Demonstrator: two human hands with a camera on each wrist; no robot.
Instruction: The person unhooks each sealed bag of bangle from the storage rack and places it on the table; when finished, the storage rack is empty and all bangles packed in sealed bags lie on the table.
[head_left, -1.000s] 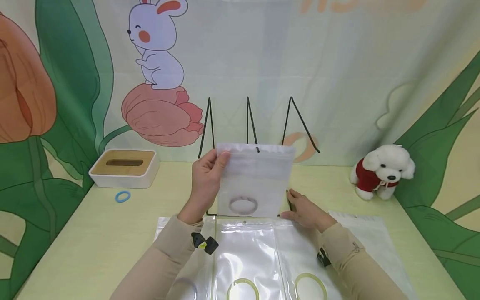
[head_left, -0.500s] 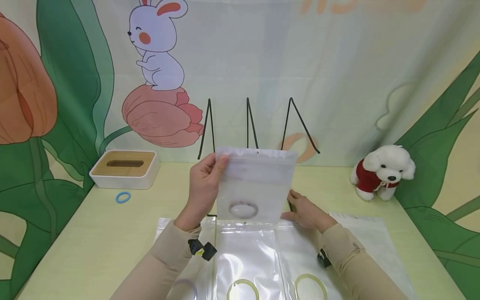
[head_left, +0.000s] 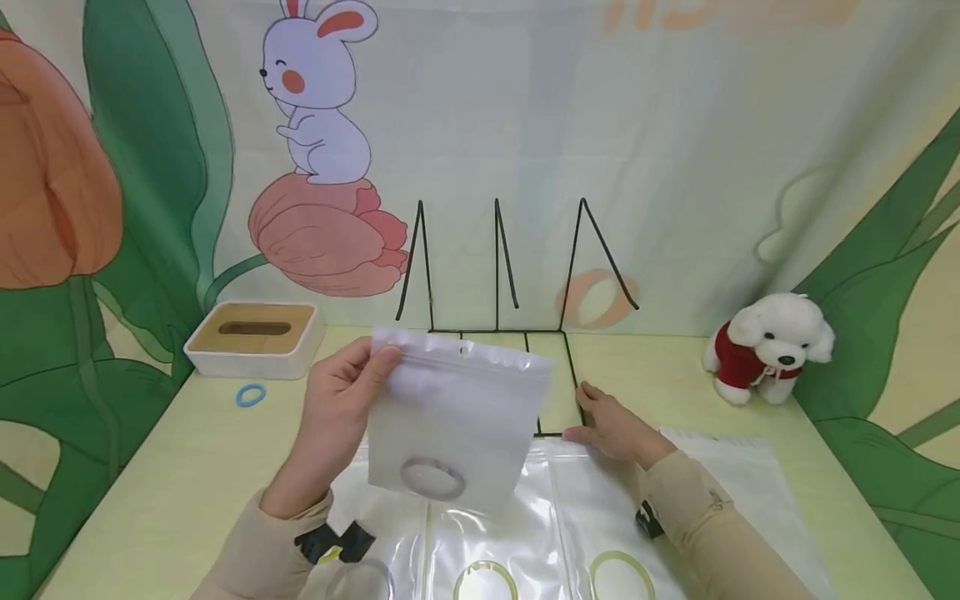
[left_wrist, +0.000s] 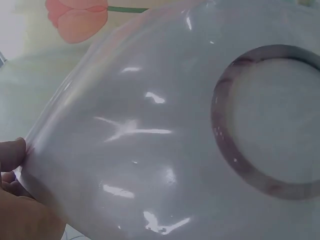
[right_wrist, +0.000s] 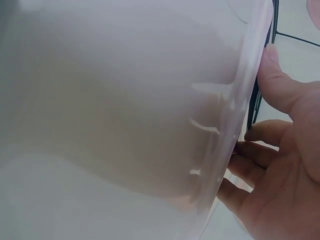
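Observation:
My left hand [head_left: 330, 417] pinches the upper left corner of a frosted zip bag [head_left: 457, 408], thumb in front. Inside it, near the bottom, lies a mottled purplish-grey bangle [head_left: 433, 478], seen large in the left wrist view as a ring [left_wrist: 223, 110]. The bag hangs tilted above other bags, its hang hole at the top edge. A black wire display rack [head_left: 497, 267] with three upright hooks stands behind. My right hand [head_left: 615, 423] holds the front right corner of its base; in the right wrist view its thumb and fingers [right_wrist: 272, 75] lie about the black wire.
Flat clear bags line the table's front, holding a pale purple bangle [head_left: 390, 575] and two yellow-green bangles [head_left: 486, 568]. A frosted bag [head_left: 738, 467] lies right. A tissue box [head_left: 251, 340] and blue ring [head_left: 251, 395] are left; a plush dog [head_left: 768, 346] sits right.
My left hand has brought the bag down, left and nearer, away from the middle hook, so the rack's base shows. The right hand has stayed at the rack's corner.

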